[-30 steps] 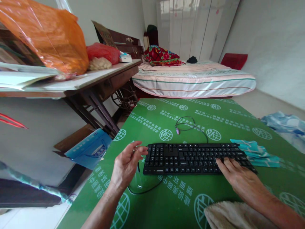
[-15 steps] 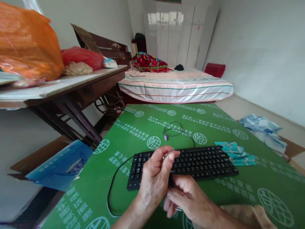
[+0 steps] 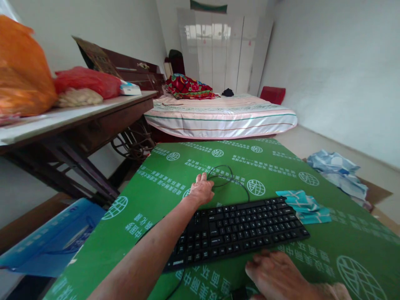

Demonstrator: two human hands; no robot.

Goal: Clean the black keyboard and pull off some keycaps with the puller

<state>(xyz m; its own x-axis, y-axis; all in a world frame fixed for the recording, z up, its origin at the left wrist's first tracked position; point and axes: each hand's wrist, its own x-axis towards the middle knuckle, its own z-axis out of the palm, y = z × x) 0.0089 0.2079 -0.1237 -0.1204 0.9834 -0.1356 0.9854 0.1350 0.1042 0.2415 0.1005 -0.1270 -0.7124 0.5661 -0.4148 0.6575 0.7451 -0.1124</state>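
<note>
A black keyboard (image 3: 246, 227) lies on the green printed board of the table (image 3: 150, 183). My left hand (image 3: 201, 191) stretches across the keyboard's left part to the thin black cable (image 3: 226, 168) behind it. Its fingers are bent down on the near left side of the cable loop, and the plug is hidden there. In front of the keyboard, my right hand (image 3: 278, 273) is curled and blurred. A small dark object (image 3: 239, 293) shows at the bottom edge by its fingers, too cut off to name. A second stretch of black cord (image 3: 176, 287) runs down from the keyboard's left end.
A teal patterned cloth (image 3: 308, 207) touches the keyboard's right end. At left stand a sewing-machine table (image 3: 125, 102) with an orange bag (image 3: 25, 71) and a red bag (image 3: 89, 81), and a blue bag (image 3: 59, 237) lower down. A bed (image 3: 218, 118) is beyond.
My hands were together over the keyboard around a small dark thing and have parted. The left has reached forward to the cable; the right has moved right and down. The view has shifted slightly.
</note>
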